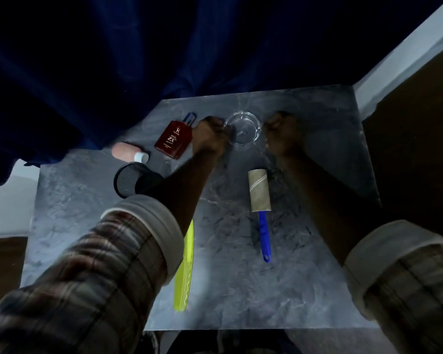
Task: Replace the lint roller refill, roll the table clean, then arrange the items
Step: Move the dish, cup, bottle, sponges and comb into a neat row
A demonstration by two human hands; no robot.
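Note:
The lint roller (260,195) lies in the middle of the grey marble table (241,290). It has a bare brown cardboard core, and its blue handle points toward me. My left hand (210,135) reaches to the back of the table and pinches the left rim of a clear glass ashtray (243,129). My right hand (279,132) is dark and blurred, with curled fingers, right at the ashtray's right edge. Whether it grips the glass does not show. A pink cylinder with a white cap (128,152) lies at the back left.
A red perfume bottle (173,139) lies left of the ashtray. A black mesh cup (133,182) lies on its side near my left forearm. A yellow comb (184,272) lies at the front, partly under my left sleeve. Dark hairs litter the table around the roller. A blue curtain (113,60) hangs behind.

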